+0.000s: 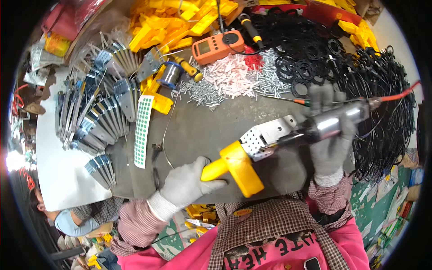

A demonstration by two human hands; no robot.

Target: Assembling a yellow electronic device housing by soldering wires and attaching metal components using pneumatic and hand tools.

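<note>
My gloved left hand (pixel 186 182) is closed around the handle end of a yellow plastic housing (pixel 243 173). A silver metal plate (pixel 270 135) with small perforations sticks out of the housing's far right end. My gloved right hand (pixel 332 150) wraps around a power screwdriver (pixel 328 123) with a shiny metal body and a black nose; its fingers are partly blurred. The screwdriver lies nearly level, its nose pointing left at the metal plate. Whether the tip touches the plate or a screw, I cannot tell. A red-orange hose (pixel 402 93) runs from the tool's rear.
Beyond my hands lie piles of screws (pixel 202 92), pale pink sleeves (pixel 231 74), black rings (pixel 301 67) and yellow housings (pixel 175 20). An orange multimeter (pixel 218 47) rests among them. Stacked metal blades (pixel 96 117) and a green-dotted sticker sheet (pixel 143 130) are left; black cables (pixel 382 112) hang right.
</note>
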